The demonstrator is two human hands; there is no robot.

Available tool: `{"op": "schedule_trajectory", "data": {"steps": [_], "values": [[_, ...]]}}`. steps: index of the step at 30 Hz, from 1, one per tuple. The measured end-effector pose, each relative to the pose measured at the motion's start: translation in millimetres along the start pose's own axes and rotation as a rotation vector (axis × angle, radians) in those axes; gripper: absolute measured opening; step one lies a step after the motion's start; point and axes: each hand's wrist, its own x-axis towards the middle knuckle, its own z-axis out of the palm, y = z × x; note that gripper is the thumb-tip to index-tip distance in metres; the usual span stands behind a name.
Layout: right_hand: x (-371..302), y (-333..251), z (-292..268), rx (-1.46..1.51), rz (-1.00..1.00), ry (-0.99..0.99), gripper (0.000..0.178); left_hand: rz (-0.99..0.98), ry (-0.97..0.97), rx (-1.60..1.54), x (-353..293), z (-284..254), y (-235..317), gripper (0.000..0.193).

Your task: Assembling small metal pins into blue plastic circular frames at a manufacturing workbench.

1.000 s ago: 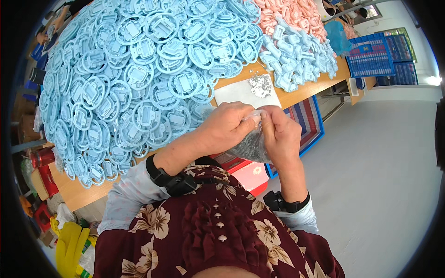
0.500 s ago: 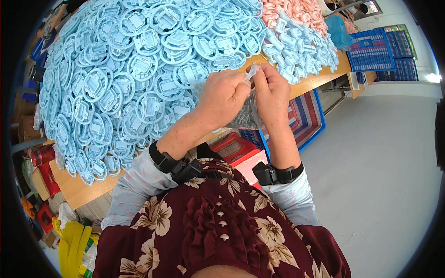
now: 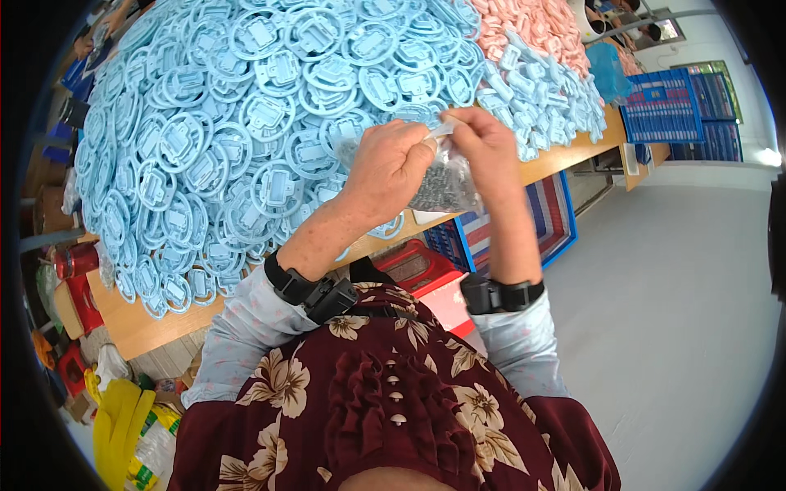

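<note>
A clear plastic bag [image 3: 446, 182] full of small dark pieces hangs between my hands, above the front edge of the table. My left hand [image 3: 390, 164] is closed on the bag's gathered neck. At the top, my right hand [image 3: 490, 147] pinches the twisted plastic end; its fingertips are partly hidden. Just beyond and to the left spreads a big heap of light blue round plastic parts [image 3: 274, 114]. Smaller light blue parts [image 3: 532, 98] lie in a pile past my right hand.
Pink parts [image 3: 536, 33] are piled farther back. The wooden table edge [image 3: 565, 155] runs beneath the heaps. Under it stand a blue-rimmed crate [image 3: 565, 221] and a red stool [image 3: 417, 266]. Blue racks [image 3: 663, 106] stand at the far right. A yellow bag [image 3: 119, 430] lies at lower left.
My right hand has shifted slightly right and up, drawing a little away from the left. More of the bag shows between them. Both hands still grip it.
</note>
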Motion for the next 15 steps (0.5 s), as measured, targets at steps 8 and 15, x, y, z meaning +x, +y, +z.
{"op": "schedule_trajectory", "data": {"steps": [8,15], "values": [[-26,-32,-17,0.18,0.197,-0.219,0.023,0.024,0.001,-0.05,2,-15,-2,0.017],[-34,-36,-4,0.505,0.296,-0.116,0.026,0.058,0.144,0.021,-24,-10,13,0.046]]}}
